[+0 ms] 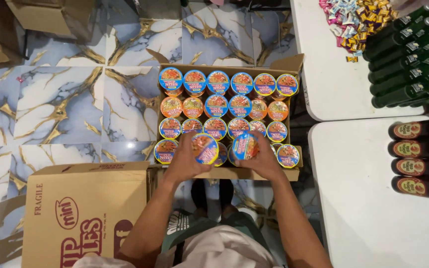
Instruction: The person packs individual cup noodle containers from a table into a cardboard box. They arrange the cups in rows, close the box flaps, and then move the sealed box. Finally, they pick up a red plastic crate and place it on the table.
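An open cardboard box [294,63] on the floor holds several rows of small noodle cups with blue or orange rimmed lids. My left hand [187,158] grips one blue-lidded cup [205,148] just above the box's near row. My right hand [260,160] grips another blue-lidded cup [245,145] beside it. Both cups are tilted, lids facing up toward the camera. My forearms reach forward from the bottom of the view.
A closed cardboard carton [83,208] stands at lower left. White tables [373,198] on the right carry dark brown bottles [418,159], green bottles [413,54] and a heap of wrapped sweets [356,20]. More boxes [50,17] sit at upper left on the marbled tile floor [60,104].
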